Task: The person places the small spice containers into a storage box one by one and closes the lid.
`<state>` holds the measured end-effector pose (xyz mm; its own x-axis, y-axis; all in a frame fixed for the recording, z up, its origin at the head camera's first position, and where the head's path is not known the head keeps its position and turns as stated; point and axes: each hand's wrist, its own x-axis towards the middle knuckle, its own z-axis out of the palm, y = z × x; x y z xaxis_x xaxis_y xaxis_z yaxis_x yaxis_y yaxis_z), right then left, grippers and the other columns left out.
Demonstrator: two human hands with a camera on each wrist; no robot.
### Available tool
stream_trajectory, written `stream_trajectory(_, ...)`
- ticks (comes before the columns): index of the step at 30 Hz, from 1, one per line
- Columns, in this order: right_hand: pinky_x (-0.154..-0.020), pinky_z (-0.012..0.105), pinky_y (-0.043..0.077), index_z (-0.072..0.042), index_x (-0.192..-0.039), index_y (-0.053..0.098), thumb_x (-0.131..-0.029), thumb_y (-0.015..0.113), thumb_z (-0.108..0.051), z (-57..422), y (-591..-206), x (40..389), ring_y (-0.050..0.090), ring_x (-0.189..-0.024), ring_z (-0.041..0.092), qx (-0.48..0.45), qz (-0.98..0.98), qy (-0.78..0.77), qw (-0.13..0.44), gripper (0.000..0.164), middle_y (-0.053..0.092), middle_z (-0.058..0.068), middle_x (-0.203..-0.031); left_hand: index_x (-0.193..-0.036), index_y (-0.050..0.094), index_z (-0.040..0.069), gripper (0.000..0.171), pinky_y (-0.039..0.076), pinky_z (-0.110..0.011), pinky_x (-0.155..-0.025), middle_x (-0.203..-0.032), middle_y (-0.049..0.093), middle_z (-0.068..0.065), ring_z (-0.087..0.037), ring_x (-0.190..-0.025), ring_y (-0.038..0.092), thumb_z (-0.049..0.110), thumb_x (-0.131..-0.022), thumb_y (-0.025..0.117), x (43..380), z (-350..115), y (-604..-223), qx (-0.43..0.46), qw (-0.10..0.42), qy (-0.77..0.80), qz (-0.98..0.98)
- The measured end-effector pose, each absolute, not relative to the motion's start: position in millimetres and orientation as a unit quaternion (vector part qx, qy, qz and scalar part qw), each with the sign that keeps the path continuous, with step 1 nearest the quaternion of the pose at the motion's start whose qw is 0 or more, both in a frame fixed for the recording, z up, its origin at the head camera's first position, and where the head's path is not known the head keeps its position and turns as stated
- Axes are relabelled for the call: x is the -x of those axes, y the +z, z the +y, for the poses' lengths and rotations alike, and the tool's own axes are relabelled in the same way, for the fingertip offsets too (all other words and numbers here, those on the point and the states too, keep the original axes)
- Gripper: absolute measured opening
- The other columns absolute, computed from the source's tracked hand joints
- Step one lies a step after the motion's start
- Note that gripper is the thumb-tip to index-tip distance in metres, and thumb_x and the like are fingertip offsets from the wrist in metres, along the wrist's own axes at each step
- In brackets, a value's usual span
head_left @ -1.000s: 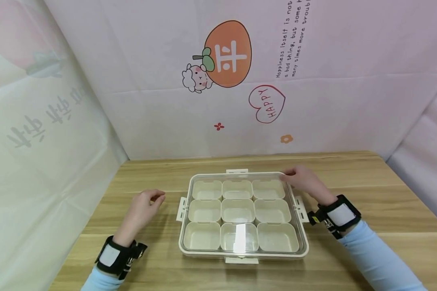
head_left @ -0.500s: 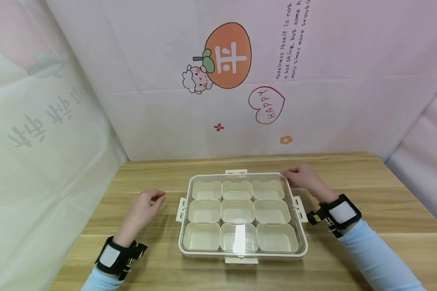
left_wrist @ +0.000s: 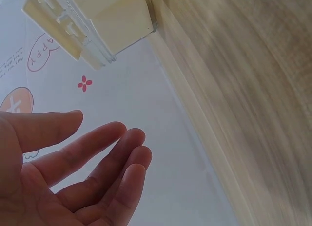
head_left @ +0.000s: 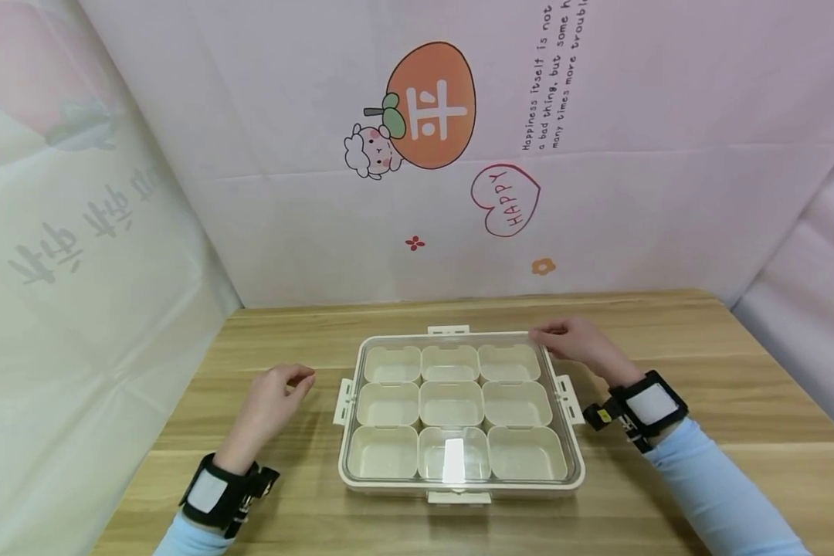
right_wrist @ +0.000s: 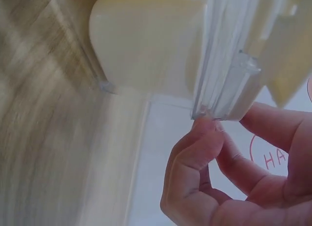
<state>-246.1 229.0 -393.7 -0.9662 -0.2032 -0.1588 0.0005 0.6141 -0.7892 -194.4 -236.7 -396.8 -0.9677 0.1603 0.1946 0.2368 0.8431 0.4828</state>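
A rectangular storage box [head_left: 396, 485] with a clear lid [head_left: 455, 421] in a cream frame lies on the wooden table. Through the lid several cream cups [head_left: 517, 404] show in rows, with nothing visible in them. My right hand [head_left: 584, 347] is at the box's far right corner. In the right wrist view its thumb lies on the lid's rim [right_wrist: 234, 89] and its curled fingertips [right_wrist: 207, 133] are against the underside, pinching the edge. My left hand [head_left: 271, 401] rests left of the box with loosely bent fingers, holding nothing; the left wrist view shows its fingers [left_wrist: 105, 138] apart from the box.
Cream latches stick out from the box's sides, among them the left latch [head_left: 344, 401], right latch [head_left: 570, 400] and front latch [head_left: 459, 498]. Behind the wooden table [head_left: 285, 517] hangs a printed white cloth [head_left: 285, 193], with another cloth [head_left: 111, 347] at the left.
My right fingers slipped slightly outward at the far right corner half a second ago and now lie over the rim again. The left hand and the box have hardly moved.
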Motion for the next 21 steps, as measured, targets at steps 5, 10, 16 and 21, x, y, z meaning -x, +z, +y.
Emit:
stream_trajectory(5,-0.059,0.029,0.044,-0.002,-0.111,0.058,-0.088,0.05,-0.035,227.0,-395.1,247.0,0.05,-0.066,0.015,0.077,0.915,-0.384,0.097,0.041,0.054,0.005,-0.075,-0.099,0.064,0.005,0.021,0.05,-0.034,-0.068,-0.094,0.063,-0.009,-0.021,-0.085,0.059,0.019,-0.086,0.055,195.1,-236.2,-397.4,0.106,0.076,-0.259,-0.957)
stream_trajectory(10,-0.06,0.027,0.046,0.003,-0.113,0.054,-0.091,0.046,-0.027,221.5,-397.1,247.7,0.054,-0.071,0.016,0.106,0.926,-0.355,0.078,0.038,0.059,0.013,-0.093,-0.098,0.065,0.006,0.02,0.05,-0.034,-0.068,-0.092,0.064,-0.008,-0.021,-0.083,0.059,0.018,-0.085,0.057,195.0,-236.7,-399.4,0.106,0.079,-0.259,-0.957)
stream_trajectory(16,-0.064,0.029,0.046,0.004,-0.118,0.049,-0.093,0.042,-0.026,220.1,-395.1,250.1,0.054,-0.074,0.017,0.121,0.929,-0.336,0.097,0.039,0.056,0.015,-0.101,-0.098,0.065,0.006,0.02,0.05,-0.033,-0.067,-0.089,0.064,-0.007,-0.019,-0.081,0.059,0.019,-0.085,0.057,196.0,-236.2,-401.4,0.112,0.081,-0.255,-0.957)
stream_trajectory(21,-0.073,0.035,0.046,-0.001,-0.12,0.046,-0.094,0.04,-0.029,222.4,-397.4,249.5,0.054,-0.089,0.023,0.115,0.928,-0.336,0.115,0.039,0.054,0.016,-0.11,-0.097,0.065,0.005,0.02,0.05,-0.034,-0.068,-0.089,0.064,-0.007,-0.02,-0.081,0.059,0.018,-0.085,0.057,196.1,-233.3,-401.6,0.118,0.082,-0.254,-0.956)
